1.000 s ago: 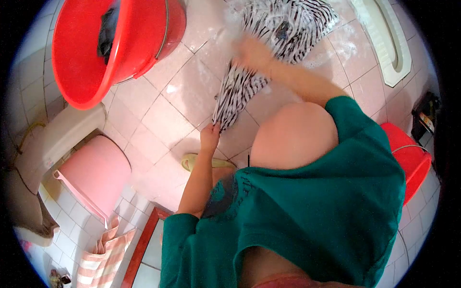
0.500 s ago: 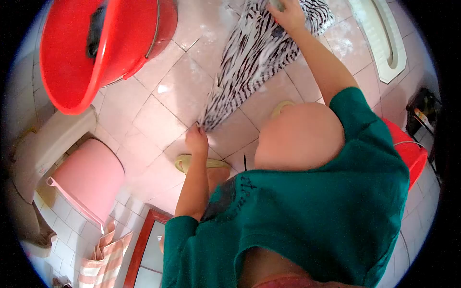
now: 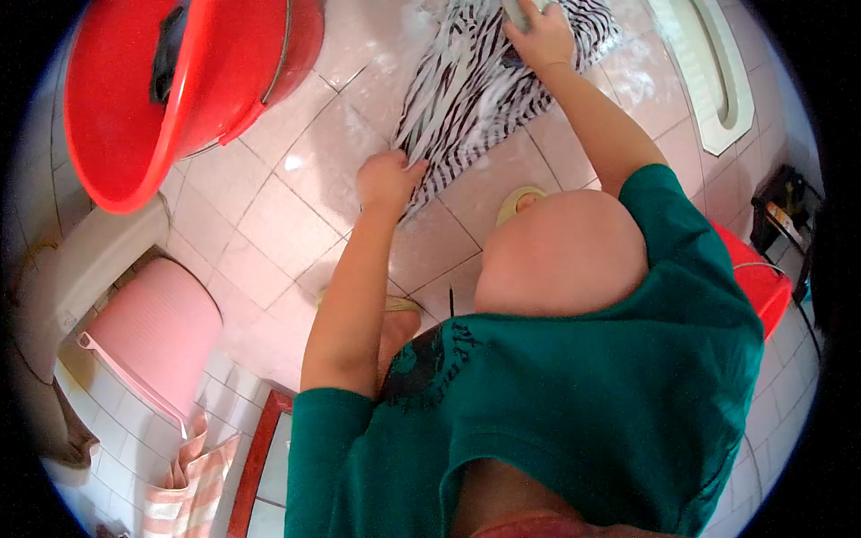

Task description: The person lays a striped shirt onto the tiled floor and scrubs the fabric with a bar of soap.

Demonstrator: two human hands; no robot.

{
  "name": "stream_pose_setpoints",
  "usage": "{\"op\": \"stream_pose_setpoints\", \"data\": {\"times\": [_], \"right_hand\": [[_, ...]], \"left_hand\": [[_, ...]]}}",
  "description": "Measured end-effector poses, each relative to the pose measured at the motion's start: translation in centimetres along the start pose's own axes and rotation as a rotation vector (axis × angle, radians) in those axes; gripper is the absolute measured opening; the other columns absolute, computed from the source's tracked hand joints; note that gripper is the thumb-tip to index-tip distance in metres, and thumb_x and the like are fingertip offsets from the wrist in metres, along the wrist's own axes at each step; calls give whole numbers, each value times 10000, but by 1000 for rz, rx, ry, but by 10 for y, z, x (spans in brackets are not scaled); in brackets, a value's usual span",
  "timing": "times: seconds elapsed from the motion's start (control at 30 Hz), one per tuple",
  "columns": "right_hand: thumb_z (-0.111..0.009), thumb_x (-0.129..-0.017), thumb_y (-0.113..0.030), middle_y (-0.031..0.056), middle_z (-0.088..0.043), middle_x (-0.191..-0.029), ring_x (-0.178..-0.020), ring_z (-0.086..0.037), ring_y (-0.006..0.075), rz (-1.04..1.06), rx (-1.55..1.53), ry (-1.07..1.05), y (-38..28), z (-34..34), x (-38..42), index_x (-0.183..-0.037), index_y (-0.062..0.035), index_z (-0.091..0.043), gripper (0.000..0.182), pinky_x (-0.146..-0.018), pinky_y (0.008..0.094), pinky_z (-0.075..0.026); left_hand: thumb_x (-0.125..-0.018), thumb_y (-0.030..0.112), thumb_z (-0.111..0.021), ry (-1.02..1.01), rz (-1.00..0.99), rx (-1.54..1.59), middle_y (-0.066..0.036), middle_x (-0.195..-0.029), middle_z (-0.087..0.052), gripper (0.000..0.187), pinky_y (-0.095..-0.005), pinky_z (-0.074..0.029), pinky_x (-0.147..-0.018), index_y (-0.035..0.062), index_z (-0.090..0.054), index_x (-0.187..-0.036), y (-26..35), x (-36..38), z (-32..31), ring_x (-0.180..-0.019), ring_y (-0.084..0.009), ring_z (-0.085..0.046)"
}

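A black-and-white zebra-striped cloth [image 3: 484, 108] lies wet and bunched on the pink tile floor, with white suds on and around it. My left hand [image 3: 387, 182] is closed at the cloth's left edge, a fold of fabric by its thumb. At the far side, my right hand [image 3: 544, 40] grips a pale object [image 3: 517, 13] pressed down over the cloth. That object runs to the top edge of the view, and I cannot tell its kind. A small dark patch [image 3: 513, 57] shows on the cloth just below the right hand.
A large red bucket [image 3: 229, 81] holding something dark [image 3: 167, 56] stands at upper left. Below it is a pink bucket [image 3: 160, 327]. A long white plastic piece [image 3: 731, 81] lies at upper right; another red bucket [image 3: 762, 278] sits behind my right side. Yellow-green slippers [image 3: 513, 203] are on my feet.
My left hand has moved up and away from me, from the cloth's near tip to its left edge, and the near end is now shorter and gathered. The right hand stays almost in place.
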State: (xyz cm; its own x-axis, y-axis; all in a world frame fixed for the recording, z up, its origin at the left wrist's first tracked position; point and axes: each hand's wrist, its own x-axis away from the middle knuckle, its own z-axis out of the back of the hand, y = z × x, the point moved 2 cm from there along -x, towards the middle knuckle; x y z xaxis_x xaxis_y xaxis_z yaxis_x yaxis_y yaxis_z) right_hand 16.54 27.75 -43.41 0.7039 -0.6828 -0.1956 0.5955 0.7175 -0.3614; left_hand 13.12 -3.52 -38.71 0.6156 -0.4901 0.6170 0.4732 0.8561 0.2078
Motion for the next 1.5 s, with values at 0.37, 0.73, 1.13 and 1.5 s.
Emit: {"op": "stream_pose_setpoints", "data": {"times": [0.37,0.73,1.13,1.5], "right_hand": [[-636,-724,-379,183,-546,-1130,-1116,-500,367,526,-352,-501,-107,-8,104,-1292,-299,-487,593,-895,459,-441],[-611,-723,-348,251,-530,-1142,-978,-558,387,159,-116,-435,-32,-12,-28,-1256,-265,-536,544,-837,433,-475],[-625,-744,-355,122,-590,-1156,-1033,-574,284,435,43,-725,-69,-33,25,-1175,-283,-590,438,-681,450,-510],[-619,-721,-337,237,-548,-1126,-939,-585,352,-173,-263,-206,-4,12,-39,-1279,-266,-526,571,-797,426,-487]], "left_hand": [[-844,236,-643,125,252,858,-26,-602,-577,264,-271,-384,-518,14,-603,-706,-75,43,-62,-563,-102,-504],[-870,393,-537,146,184,518,-171,-747,-598,391,-431,-424,-615,25,-628,-778,-93,76,-72,-676,-355,-558],[-814,439,-603,38,244,459,-175,-684,-583,427,-437,-426,-588,19,-612,-733,-128,125,-93,-636,-349,-554],[-584,316,-792,644,-69,51,-181,-1101,-566,687,-445,-376,-894,14,-485,-1120,-46,49,-34,-1095,-377,-456]]}}
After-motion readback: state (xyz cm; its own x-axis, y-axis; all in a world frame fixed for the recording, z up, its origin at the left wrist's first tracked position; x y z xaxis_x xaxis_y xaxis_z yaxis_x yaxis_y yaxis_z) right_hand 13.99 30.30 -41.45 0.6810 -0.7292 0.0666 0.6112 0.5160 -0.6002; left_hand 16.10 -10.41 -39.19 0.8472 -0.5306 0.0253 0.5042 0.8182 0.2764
